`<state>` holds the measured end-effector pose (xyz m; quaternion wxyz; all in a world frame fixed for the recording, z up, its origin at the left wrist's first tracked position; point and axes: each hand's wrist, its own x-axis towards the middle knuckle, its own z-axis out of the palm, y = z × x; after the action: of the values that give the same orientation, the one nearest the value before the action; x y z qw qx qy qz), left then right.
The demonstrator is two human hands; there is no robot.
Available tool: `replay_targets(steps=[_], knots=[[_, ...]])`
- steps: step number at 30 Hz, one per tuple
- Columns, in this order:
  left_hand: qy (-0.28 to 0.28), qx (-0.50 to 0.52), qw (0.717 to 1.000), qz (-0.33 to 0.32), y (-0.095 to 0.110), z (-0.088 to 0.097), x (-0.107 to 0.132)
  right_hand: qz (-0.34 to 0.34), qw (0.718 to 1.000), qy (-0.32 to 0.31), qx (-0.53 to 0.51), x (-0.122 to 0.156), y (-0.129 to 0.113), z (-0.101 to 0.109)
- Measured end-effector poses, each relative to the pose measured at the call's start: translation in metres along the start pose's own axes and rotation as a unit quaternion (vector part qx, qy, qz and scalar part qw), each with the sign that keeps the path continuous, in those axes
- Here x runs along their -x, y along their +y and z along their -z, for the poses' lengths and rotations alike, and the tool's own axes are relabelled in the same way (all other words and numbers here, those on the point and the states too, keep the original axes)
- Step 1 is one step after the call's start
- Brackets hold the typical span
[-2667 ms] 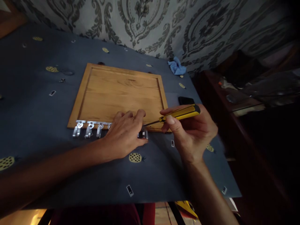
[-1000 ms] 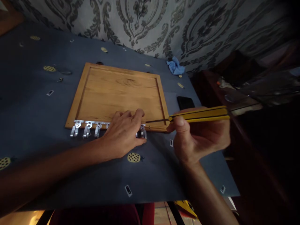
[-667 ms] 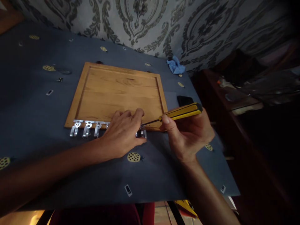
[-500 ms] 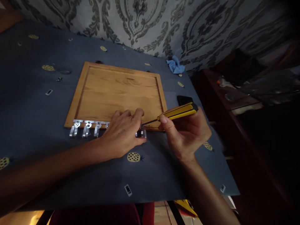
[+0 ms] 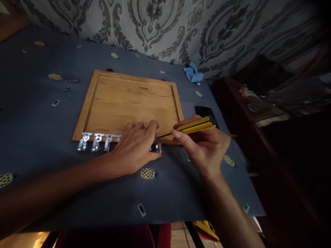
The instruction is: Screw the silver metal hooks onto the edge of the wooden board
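A framed wooden board (image 5: 129, 103) lies on the table, and a metal hook rail (image 5: 103, 135) runs along its near edge with several hooks hanging over. My left hand (image 5: 136, 148) grips the right part of the rail against the board, thumb by the end hook (image 5: 157, 148) and fingers over the wood. It covers the middle of the rail. In my right hand (image 5: 207, 148) is a screwdriver (image 5: 193, 125) with a yellow and black handle, held at a slant. Its tip meets the rail's right end beside my left index finger; the screw there is too small to make out.
A dark blue cloth (image 5: 103, 199) with pineapple prints covers the table. A black phone (image 5: 205, 112) lies right of the board, and a crumpled blue cloth (image 5: 193, 72) sits by the patterned wall. Small dark hardware (image 5: 67, 89) lies at left. Dark furniture (image 5: 248, 113) stands beyond the right edge.
The screwdriver handle has turned in my right hand, whose fingers have shifted a little leftward and round it. My left hand stays in place on the rail.
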<state>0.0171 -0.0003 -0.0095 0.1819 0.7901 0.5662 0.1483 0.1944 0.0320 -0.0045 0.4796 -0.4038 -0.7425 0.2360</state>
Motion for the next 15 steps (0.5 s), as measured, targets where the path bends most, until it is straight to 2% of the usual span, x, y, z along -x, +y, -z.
replay_targets(steps=[2, 4, 6, 8, 15], knots=[[-0.003, 0.0, 1.0, 0.001, 0.0, 0.0004, 0.0, 0.066, 0.995, 0.067, 0.04, 0.0046, 0.0031, -0.0058], [-0.007, 0.003, 1.0, 0.003, 0.0001, 0.0009, -0.0002, 0.089, 0.987, 0.132, 0.035, 0.0076, 0.0028, -0.01], [-0.014, 0.005, 1.0, 0.006, 0.0004, 0.0014, -0.0005, 0.063, 0.98, 0.189, 0.013, 0.0081, -0.0006, -0.0111], [-0.018, 0.008, 1.0, 0.007, 0.0008, 0.002, -0.0007, 0.028, 0.975, 0.221, 0.01, 0.0072, -0.0043, -0.0099], [-0.019, 0.007, 1.0, 0.008, 0.0019, 0.0034, -0.0006, -0.017, 0.991, 0.134, 0.017, 0.0076, -0.0008, -0.0089]])
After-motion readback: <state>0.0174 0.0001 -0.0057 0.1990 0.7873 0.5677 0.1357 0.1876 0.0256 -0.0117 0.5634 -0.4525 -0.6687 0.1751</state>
